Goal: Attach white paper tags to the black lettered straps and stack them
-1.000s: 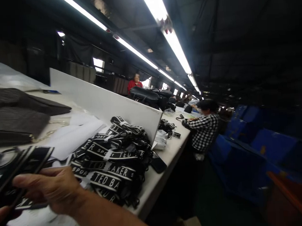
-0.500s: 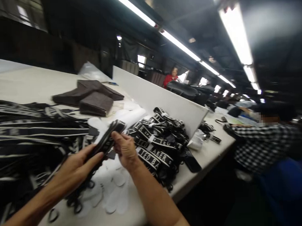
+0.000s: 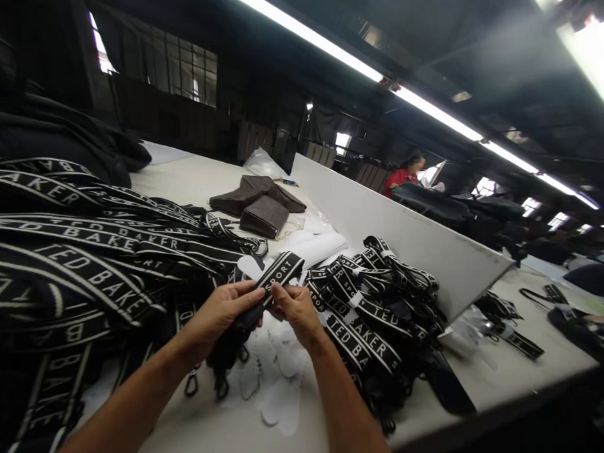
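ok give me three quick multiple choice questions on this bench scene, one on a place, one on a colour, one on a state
1. Where do the brown bags lie?
A. on the table beyond the hands, near the white divider
B. on the floor
C. on top of the bundled straps to the right

2. What colour is the lettering on the strap in the hands?
A. red
B. white
C. yellow

3. How is that strap held?
A. pinched by both the left hand and the right hand
B. lying loose, untouched
C. by the right hand alone

Answers:
1 A, the bags rest on the table by the divider.
2 B, the letters show white on black.
3 A, fingers of both hands close on it.
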Demonstrator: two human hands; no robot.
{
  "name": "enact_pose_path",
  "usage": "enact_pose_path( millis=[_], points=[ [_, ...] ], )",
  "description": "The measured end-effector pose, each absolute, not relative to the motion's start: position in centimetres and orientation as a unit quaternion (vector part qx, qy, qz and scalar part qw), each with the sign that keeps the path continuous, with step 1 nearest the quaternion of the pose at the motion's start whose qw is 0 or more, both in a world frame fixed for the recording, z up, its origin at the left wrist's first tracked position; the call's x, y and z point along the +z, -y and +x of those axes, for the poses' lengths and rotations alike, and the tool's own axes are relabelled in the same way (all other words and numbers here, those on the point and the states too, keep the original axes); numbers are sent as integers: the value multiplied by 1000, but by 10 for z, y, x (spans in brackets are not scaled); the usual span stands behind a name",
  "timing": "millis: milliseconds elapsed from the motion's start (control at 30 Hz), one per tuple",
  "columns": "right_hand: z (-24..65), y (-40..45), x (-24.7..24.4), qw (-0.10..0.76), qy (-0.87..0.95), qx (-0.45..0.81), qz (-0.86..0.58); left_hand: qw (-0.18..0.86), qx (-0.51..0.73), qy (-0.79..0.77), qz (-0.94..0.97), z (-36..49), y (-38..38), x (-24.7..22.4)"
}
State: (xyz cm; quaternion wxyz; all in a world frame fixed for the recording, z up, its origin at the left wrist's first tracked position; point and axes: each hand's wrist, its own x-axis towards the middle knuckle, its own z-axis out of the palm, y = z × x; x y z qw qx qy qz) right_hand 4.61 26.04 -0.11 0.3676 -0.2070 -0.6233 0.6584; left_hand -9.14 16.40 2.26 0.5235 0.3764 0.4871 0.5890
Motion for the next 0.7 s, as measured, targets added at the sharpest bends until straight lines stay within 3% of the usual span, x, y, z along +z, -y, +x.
enact_pose_path(
  millis=[267,500,600,700],
  points=[
    [51,-267,0,334,698,598,-206,471,613,-493,399,-89,-165,22],
    [45,-262,1,320,679,620,-228,291,629,-550,466,-101,-174,11],
    [41,-252,2,370,713,537,-259,199,610,-594,485,-108,-177,6],
    [38,-239,2,424,717,489,-258,187,612,-598,482,-109,-178,5]
  ],
)
